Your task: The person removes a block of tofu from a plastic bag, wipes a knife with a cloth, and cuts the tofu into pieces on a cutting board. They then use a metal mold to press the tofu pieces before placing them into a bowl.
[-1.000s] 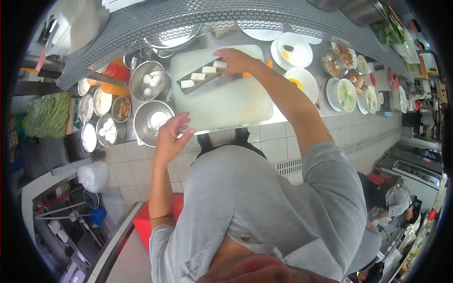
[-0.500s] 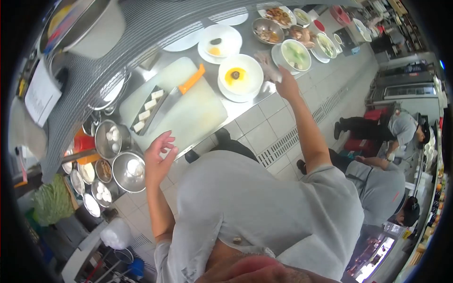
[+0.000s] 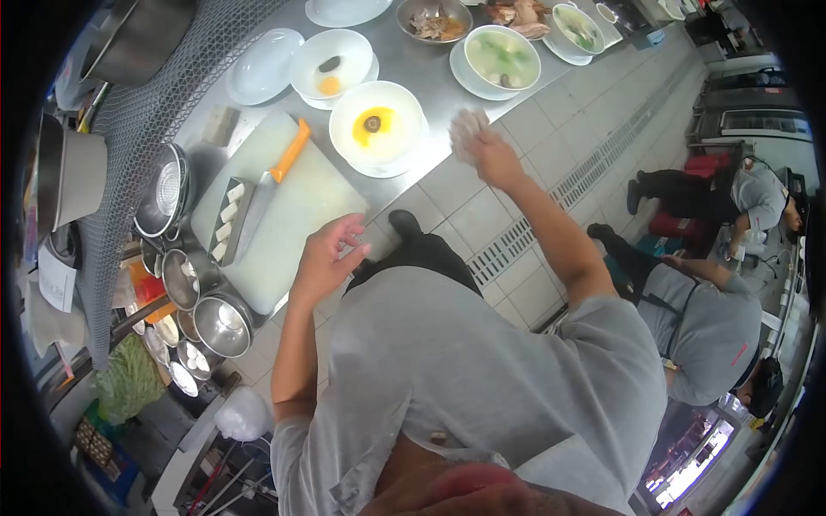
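Note:
My right hand (image 3: pixel 499 162) is closed on a crumpled, pale greyish cloth (image 3: pixel 467 136), partly blurred, held just off the table edge. Nearest to it are a white bowl with yellow liquid and a dark round piece (image 3: pixel 379 129), and a bowl of green soup (image 3: pixel 502 58) on a saucer. My left hand (image 3: pixel 331 254) hovers with loosely curled fingers apart, nothing in it, by the near edge of the white cutting board (image 3: pixel 318 185). On that board lie an orange-handled knife (image 3: pixel 291 151) and a narrow metal tray (image 3: pixel 239 213) holding several white blocks.
Metal bowls (image 3: pixel 222 325), some with white eggs, crowd the left end. A mesh shelf (image 3: pixel 138 172) overhangs the back. Another white bowl (image 3: pixel 334 62) and a bowl of meat pieces (image 3: pixel 434 19) stand behind. Two people in grey (image 3: pixel 701 335) work at the right.
My right hand, with the cloth, has come away from the soup bowl's saucer toward the table's near edge. My left hand has shifted slightly right. The camera view has turned a little.

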`<state>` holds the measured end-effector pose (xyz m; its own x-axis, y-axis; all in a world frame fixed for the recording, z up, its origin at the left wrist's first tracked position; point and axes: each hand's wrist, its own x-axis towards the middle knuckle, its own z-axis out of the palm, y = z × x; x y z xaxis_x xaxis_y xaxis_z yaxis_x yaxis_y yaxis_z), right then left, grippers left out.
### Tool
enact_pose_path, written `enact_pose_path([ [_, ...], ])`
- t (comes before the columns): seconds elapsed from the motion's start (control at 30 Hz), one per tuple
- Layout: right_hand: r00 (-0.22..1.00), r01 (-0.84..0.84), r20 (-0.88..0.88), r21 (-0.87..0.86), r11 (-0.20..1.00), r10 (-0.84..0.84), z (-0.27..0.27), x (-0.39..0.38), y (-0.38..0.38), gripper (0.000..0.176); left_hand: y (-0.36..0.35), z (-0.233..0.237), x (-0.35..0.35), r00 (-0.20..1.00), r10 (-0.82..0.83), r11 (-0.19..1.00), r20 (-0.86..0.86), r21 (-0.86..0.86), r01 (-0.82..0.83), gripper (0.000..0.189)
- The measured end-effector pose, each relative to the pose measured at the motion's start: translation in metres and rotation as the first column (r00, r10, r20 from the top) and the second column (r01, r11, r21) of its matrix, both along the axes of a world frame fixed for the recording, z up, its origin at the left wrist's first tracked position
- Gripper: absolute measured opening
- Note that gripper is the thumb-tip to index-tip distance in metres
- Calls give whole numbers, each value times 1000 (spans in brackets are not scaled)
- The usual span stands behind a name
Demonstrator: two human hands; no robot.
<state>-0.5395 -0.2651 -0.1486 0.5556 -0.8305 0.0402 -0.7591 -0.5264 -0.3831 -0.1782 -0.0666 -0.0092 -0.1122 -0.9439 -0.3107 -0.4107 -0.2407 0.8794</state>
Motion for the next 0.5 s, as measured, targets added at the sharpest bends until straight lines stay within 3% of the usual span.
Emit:
enact_pose_path([
  [0.07, 992, 35, 116, 141, 989, -52, 1, -24, 30, 29, -3, -9, -8, 1000, -20, 1000, -14, 10, 20, 58],
  [0.17, 935, 312, 62, 328, 892, -350, 22, -33, 66, 22, -17, -30, -33, 995, -104, 994, -2, -43, 104, 62],
  [0.2, 896, 322, 192, 337, 885, -399, 16, -32, 78, 29, -24, -36, -49, 988, -153, 985, 32, -71, 155, 63],
  [0.3, 810, 363, 264, 475, 802, -524, 59, 14, 119, 35, -38, -80, -101, 972, -229, 944, 54, -231, 235, 66],
  [0.37, 837, 248, 370, 402, 881, -404, 79, 44, 145, 38, -48, -87, -116, 924, -348, 935, -156, -131, 330, 63],
  [0.43, 730, 185, 455, 585, 789, -509, 85, 57, 166, 37, -57, -81, -120, 725, -411, 813, -552, 139, 566, 58],
  [0.47, 667, 136, 487, 665, 734, -564, 88, 57, 175, 36, -51, -83, -120, 716, -314, 816, -624, 208, 539, 41],
  [0.5, 727, 127, 480, 609, 783, -491, 89, 51, 183, 36, -46, -89, -122, 726, -389, 817, -567, 151, 556, 39],
])
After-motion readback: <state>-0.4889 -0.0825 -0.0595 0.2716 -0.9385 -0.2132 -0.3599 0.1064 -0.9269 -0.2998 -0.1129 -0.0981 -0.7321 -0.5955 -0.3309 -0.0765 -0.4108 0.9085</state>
